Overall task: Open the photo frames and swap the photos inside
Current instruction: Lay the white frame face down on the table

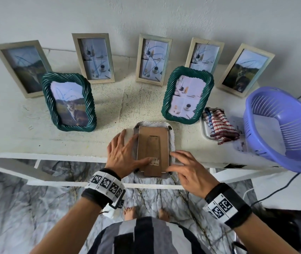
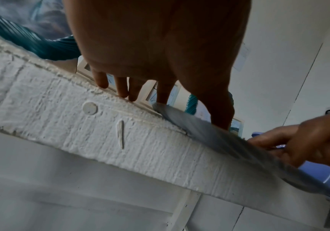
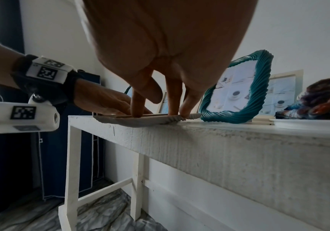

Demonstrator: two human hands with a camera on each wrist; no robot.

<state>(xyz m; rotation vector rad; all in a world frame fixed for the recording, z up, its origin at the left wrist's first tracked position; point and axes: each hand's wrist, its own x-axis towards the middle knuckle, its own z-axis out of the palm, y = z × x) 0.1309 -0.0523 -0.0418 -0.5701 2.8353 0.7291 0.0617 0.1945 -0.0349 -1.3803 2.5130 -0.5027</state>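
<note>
A white twisted-rim photo frame (image 1: 172, 138) lies face down at the table's front edge, overhanging it a little, with its brown backing board (image 1: 153, 142) and folded stand facing up. My left hand (image 1: 125, 153) lies flat on the frame's left side, thumb on the board near a barcode sticker. My right hand (image 1: 186, 167) presses its fingertips (image 3: 137, 109) on the board's near right corner and the rim. From the wrist views the frame (image 3: 140, 121) shows only edge-on, its underside (image 2: 209, 134) grey. Two green twisted frames (image 1: 69, 101) (image 1: 187, 94) stand upright behind.
Several pale wooden frames (image 1: 93, 57) lean on the wall at the back. A striped cloth (image 1: 219, 127) sits on a small white tray (image 1: 203, 132) to the right, beside a tilted purple basket (image 1: 281, 129). A cable runs along the floor at right.
</note>
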